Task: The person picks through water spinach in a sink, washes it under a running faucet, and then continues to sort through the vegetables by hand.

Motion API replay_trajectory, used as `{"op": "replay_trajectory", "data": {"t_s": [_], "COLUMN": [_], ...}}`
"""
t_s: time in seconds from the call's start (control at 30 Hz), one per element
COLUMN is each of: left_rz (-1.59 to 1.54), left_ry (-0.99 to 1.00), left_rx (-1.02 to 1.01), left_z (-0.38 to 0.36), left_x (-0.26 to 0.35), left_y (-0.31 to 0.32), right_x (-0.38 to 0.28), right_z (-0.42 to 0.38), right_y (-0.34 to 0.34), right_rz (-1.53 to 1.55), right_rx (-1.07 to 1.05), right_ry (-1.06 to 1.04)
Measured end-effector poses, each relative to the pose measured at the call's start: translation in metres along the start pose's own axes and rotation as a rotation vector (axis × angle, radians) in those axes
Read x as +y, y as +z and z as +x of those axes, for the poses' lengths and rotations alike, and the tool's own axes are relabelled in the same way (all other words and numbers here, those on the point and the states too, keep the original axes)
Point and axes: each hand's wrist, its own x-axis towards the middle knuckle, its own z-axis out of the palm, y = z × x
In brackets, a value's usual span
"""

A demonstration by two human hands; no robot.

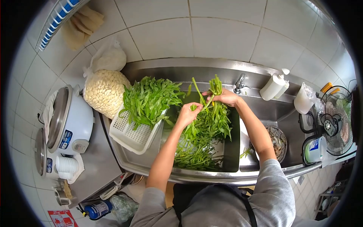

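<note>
My right hand (pixel 227 97) is wrapped round the stems of a bunch of leafy greens (pixel 216 86) over the left sink basin (pixel 233 151); the leaves hang down below it. My left hand (pixel 188 114) pinches a green stem beside the bunch, its fingertips closed together. More loose greens (pixel 198 158) lie in the basin under both hands. To the left, a white perforated basket (pixel 137 140) holds a heap of long green leaves (pixel 153 99).
A bag of peeled garlic-like cloves (pixel 104 90) and rice cookers (pixel 75 119) stand left. Rightward are a faucet (pixel 239 84), white bottles (pixel 273 87), a bowl of what look like shrimp (pixel 278 142) in the right basin, and a fan (pixel 334 123).
</note>
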Motion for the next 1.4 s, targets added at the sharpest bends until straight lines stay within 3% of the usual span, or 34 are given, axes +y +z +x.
{"op": "replay_trajectory", "data": {"t_s": [0.17,0.3,0.57,0.7,0.8,0.9,0.97,1.07,1.17,1.3,1.37,1.4], "left_rz": [-0.077,-0.151,-0.459,-0.212,-0.027,0.103,0.125,-0.092,-0.145,-0.058,-0.053,-0.055], "left_ry": [-0.049,-0.069,-0.019,-0.051,-0.077,-0.107,-0.115,-0.167,-0.164,-0.208,-0.195,-0.2], "left_rx": [0.055,0.022,0.194,0.029,-0.271,-0.317,-0.31,-0.251,-0.216,-0.183,0.097,0.097], "left_z": [0.006,0.001,-0.001,-0.005,-0.005,-0.006,-0.006,-0.004,-0.003,0.0,0.003,0.0], "left_x": [-0.022,-0.019,-0.009,0.01,0.017,0.024,0.019,0.004,-0.001,-0.01,-0.023,-0.025], "left_y": [0.017,0.014,-0.033,-0.032,-0.018,-0.005,-0.001,0.002,0.006,0.014,0.016,0.015], "right_x": [0.004,0.005,0.038,0.039,0.017,0.006,0.005,0.017,0.018,0.021,0.026,0.032], "right_z": [0.005,0.002,-0.02,-0.001,0.01,0.01,0.003,0.0,-0.006,-0.011,-0.016,-0.017], "right_y": [0.02,0.016,-0.035,-0.031,-0.018,-0.007,-0.004,-0.007,-0.005,0.0,0.009,0.015], "right_rz": [-0.023,0.045,0.183,0.058,0.086,0.077,0.156,0.176,0.131,0.045,0.055,0.032], "right_rx": [-0.086,0.034,0.157,0.253,0.24,0.24,0.255,0.243,0.261,0.253,0.279,0.336], "right_ry": [0.103,0.074,0.074,0.056,0.07,0.072,0.064,0.011,0.076,0.051,0.075,0.042]}}
